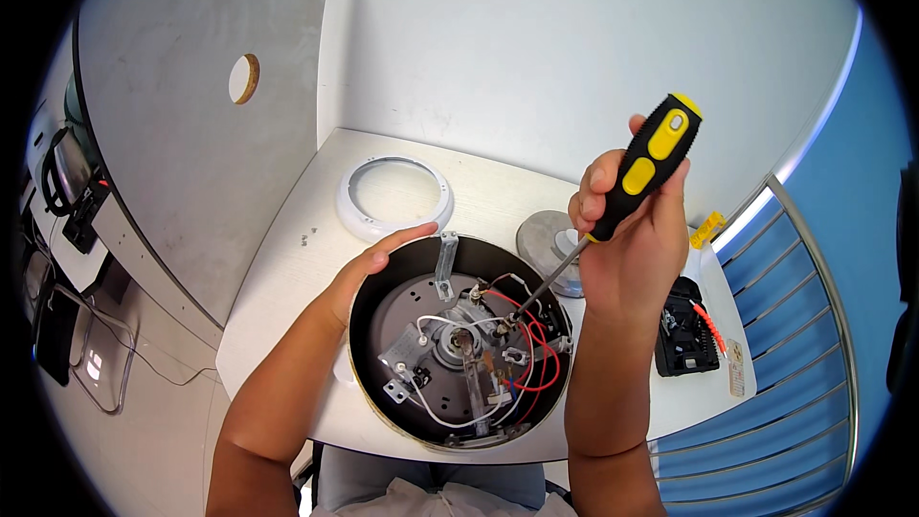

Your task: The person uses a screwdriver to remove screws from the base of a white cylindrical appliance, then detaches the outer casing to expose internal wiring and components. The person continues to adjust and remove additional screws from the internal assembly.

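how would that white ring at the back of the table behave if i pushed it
The white ring lies flat on the table, so it would probably slide rather than roll or tip. It looks like thin moulded plastic, open in the middle, so likely light and fairly stiff. Nothing rests on it, so little should hold it back.

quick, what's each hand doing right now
Left hand: open, resting on the rim of the round appliance base.
Right hand: closed around the screwdriver.
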A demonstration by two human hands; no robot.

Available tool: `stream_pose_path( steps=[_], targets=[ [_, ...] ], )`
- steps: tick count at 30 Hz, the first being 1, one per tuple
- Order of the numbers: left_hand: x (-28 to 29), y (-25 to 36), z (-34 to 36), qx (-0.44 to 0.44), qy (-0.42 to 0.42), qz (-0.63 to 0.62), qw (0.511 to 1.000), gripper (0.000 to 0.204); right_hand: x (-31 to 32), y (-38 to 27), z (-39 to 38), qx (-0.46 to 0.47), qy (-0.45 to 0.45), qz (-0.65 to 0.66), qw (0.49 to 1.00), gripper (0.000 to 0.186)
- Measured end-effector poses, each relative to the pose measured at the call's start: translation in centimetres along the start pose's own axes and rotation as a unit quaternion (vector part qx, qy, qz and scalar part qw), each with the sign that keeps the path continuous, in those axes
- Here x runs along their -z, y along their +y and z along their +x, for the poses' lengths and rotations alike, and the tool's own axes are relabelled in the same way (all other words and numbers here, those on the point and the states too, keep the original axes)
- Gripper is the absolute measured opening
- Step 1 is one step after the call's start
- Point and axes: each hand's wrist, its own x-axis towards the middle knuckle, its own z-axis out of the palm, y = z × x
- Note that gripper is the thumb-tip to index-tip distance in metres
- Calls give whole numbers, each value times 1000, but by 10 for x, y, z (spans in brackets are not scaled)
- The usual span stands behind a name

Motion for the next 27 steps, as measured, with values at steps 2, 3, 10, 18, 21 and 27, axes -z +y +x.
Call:
stream_pose_path(
  steps=[2, 3, 10, 18, 21, 27],
  targets=[
    [-1, 1, 0, -2, -4, -1, 1000, 85, 4, 5, 0, 42, -39, 70, 996, 46],
    [-2, 1, 0, -2, -7, -2, 1000, 85, 13, 10, 2, 50, -60, 56, 995, 46],
    [2, -1, 1, 1, -10, -9, 1000, 86, 1, 2, -2, 2, 0, -54, 999, 52],
    [-1, 0, 1, 5, -8, -2, 1000, 88, 3, 3, -1, 13, -5, 46, 999, 48],
    [0, 2, -1, 4, -4, 2, 1000, 88, 7, 4, -1, 31, -77, 1, 997, 56],
    [1, 0, 1, 9, 3, -5, 1000, 89, -4, 5, -5, 27, 24, -71, 997, 54]
  ],
)
